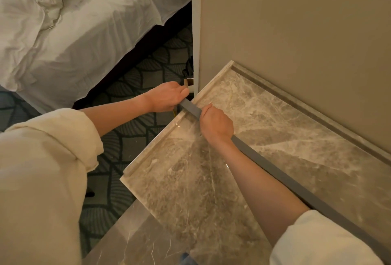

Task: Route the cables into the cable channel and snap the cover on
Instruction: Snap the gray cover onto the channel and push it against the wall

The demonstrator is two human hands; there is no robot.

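Observation:
A long grey cable channel [275, 171] lies diagonally across the marble counter [285, 120], running from the counter's left corner to the lower right. My left hand [167, 97] grips the channel's far end just past the counter's corner. My right hand [215, 124] is closed over the channel a little further along, pressing on its top. A thin yellow cable [174, 112] shows just under my left hand. Whether the cover sits on the channel cannot be told.
A beige wall [296, 31] backs the counter, with a white corner trim [195, 31]. A bed with white sheets [84, 21] stands to the left over a patterned dark carpet [131, 137]. A lower marble surface [131, 239] lies near me.

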